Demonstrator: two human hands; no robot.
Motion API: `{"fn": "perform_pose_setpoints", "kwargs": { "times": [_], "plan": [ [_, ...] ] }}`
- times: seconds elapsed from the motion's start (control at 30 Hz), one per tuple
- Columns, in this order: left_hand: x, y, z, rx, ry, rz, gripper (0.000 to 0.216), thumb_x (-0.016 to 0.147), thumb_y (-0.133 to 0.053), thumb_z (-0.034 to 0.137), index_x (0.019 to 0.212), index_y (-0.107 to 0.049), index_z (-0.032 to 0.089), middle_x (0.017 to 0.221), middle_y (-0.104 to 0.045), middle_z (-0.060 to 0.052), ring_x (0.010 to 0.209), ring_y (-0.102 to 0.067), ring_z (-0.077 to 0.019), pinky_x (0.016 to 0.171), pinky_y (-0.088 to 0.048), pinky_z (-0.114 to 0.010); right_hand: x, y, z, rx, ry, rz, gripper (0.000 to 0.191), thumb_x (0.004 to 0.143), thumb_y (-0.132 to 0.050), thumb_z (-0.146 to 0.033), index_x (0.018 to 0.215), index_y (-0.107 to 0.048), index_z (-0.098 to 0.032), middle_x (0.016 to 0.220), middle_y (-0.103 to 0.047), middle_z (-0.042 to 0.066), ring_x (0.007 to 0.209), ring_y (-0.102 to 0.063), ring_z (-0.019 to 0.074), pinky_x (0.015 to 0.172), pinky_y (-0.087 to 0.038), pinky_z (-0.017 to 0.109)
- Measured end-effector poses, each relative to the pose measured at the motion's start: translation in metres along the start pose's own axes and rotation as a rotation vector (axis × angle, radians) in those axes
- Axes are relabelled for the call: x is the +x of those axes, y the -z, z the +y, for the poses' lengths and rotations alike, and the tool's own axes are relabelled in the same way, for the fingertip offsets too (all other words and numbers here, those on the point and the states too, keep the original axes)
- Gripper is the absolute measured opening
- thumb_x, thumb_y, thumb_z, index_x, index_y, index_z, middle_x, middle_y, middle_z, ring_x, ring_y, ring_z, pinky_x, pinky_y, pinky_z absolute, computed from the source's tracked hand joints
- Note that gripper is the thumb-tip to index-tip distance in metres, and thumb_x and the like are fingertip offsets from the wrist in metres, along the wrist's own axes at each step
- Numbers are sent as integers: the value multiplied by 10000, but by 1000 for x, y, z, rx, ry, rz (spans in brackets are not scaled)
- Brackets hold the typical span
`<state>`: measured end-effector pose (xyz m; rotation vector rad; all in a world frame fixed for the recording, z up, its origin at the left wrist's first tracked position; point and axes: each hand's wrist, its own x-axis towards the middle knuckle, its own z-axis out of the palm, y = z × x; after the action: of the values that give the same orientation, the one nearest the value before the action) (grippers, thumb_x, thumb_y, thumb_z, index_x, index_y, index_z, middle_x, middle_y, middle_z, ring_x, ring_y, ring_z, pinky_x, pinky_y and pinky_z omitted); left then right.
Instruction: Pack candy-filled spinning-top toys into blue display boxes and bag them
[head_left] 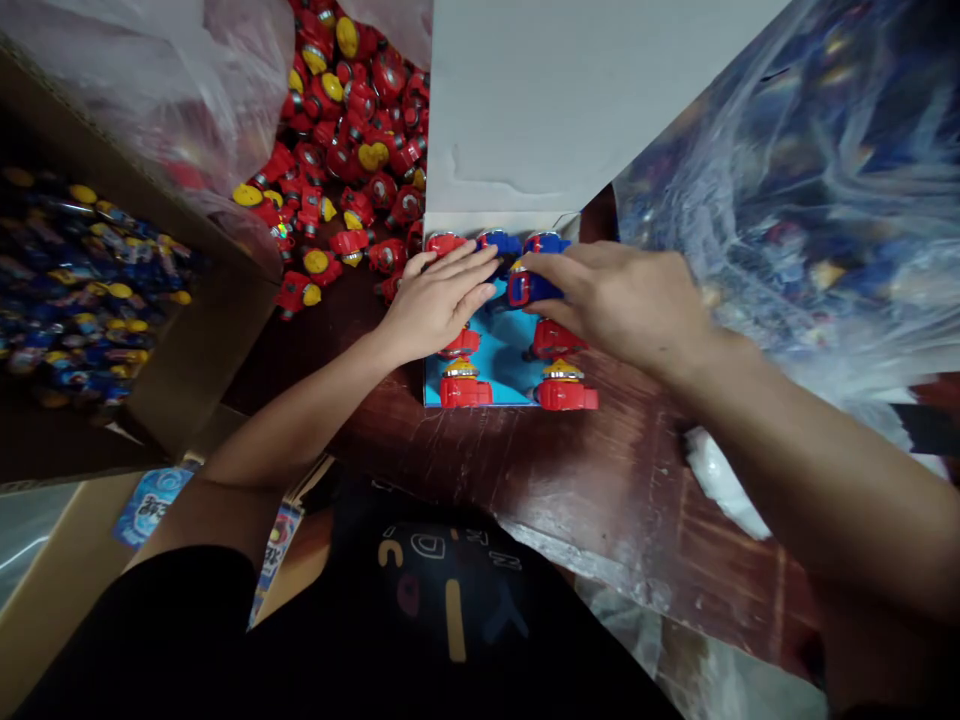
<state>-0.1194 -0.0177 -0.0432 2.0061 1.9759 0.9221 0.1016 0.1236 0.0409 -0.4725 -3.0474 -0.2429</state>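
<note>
A shallow display box (514, 385) with a light-blue inside and a raised white lid (517, 120) holds several small toy figures. My left hand (442, 305) lies across its left side, fingers stretched out over a red toy (445, 243) and towards a blue toy (498, 241) in the back row. In the fingers of my right hand (626, 300) is a blue-and-red toy (529, 288), held over the box's right half. Nearer to me, red toys with yellow tops stand at the front left (465, 390) and front right (566, 394). My right fingertips are partly hidden.
Loose red toys (360, 120) are heaped behind and left of the box, beside clear plastic (225, 90). A carton (202, 330) of blue-and-yellow toys stands at left. A large plastic bag (795, 200) of blue toys lies at right. White plastic (724, 480) rests on the dark table (630, 470).
</note>
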Motion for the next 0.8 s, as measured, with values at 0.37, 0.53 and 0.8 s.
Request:
{"fn": "perform_pose_setpoints", "kwargs": {
  "times": [0.37,0.53,0.8],
  "plan": [
    [2,-8,5,-20,63,82,485,1176,-363,417,1488,-685,233,1575,-645,-79,1562,-542,-260,1304,-349,-550,19,1,-8,10,130,24,446,1111,-509,-462,1413,-692,-189,1126,-806,122,980,-722,287,608,-315,369],
    [3,-11,5,-50,75,88,463,1181,-358,367,1456,-706,236,1568,-653,-64,1568,-535,-245,1323,-340,-539,18,-1,-10,167,190,-56,365,1093,-538,-446,1301,-748,-233,1026,-806,91,915,-710,274,606,-301,369],
    [-29,11,7,-281,92,357,415,1182,-415,376,1419,-726,237,1515,-700,-68,1475,-627,-217,1294,-472,-467,33,-11,6,90,197,-67,443,1088,-630,-495,1427,-702,-219,1142,-824,81,994,-764,258,607,-355,343]
  ]
}}
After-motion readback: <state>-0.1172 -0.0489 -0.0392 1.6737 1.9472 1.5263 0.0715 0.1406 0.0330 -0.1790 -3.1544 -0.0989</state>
